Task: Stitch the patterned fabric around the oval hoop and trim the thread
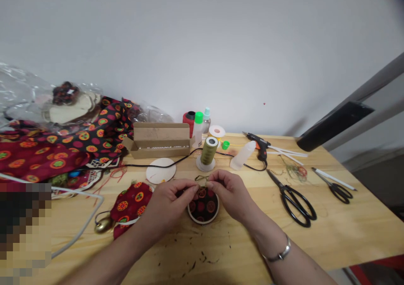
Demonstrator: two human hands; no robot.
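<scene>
Bare arms (110, 255) lie nearest. Left hand (172, 200) and right hand (232, 197) both pinch the green cord (198, 178), tips pressed together, by the far edge of the round cloth (203, 208) on the table (334, 230). Pulling too hard could snap the cord; a loose pinch could drop it.

Count: two hands (173, 195) (231, 193), two pairs of scissors (282, 188) (330, 185), three bottles (197, 134) (206, 126) (241, 157), three spools (208, 153) (188, 121) (221, 130), one glue gun (257, 142), one cardboard box (160, 151) and one loose green cap (225, 145) are showing.
</scene>
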